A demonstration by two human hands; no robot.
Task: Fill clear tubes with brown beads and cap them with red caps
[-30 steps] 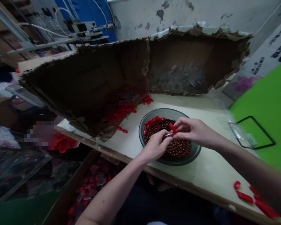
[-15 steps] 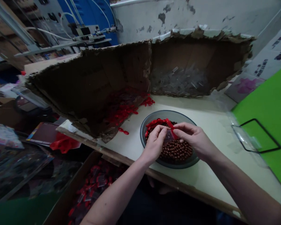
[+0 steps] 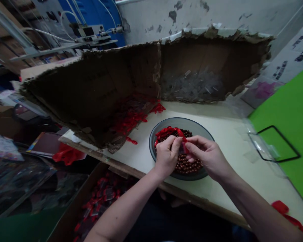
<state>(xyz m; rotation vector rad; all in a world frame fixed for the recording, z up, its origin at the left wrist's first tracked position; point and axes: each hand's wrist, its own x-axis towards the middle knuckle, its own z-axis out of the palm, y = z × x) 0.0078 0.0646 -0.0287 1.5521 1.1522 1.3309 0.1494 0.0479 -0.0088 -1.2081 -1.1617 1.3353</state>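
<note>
Left hand (image 3: 168, 157) and right hand (image 3: 208, 158) are both closed in fingertip pinches on a small red-and-clear plastic piece (image 3: 183, 147), held between them over the bowl. Fingers hide most of it, so exact shape is unclear. Looks light, thin and flexible, probably slippery; best held at its edges with fingertips. Long axis seems to run roughly away from the person, tilted slightly, but cannot confirm.

Directly below: brown beads (image 3: 187, 166) in a grey glass bowl (image 3: 181, 120), with red strips (image 3: 166, 129) curving along the bowl's far inner side. Bowl sits on the cream tabletop (image 3: 232, 174). Red pieces (image 3: 280, 207) lie at front right. Below the front edge, an open carton (image 3: 89, 198) holds red packets (image 3: 103, 191). Far side: torn cardboard box (image 3: 121, 74) with red pieces (image 3: 132, 119) and clear pieces (image 3: 192, 84).
</note>
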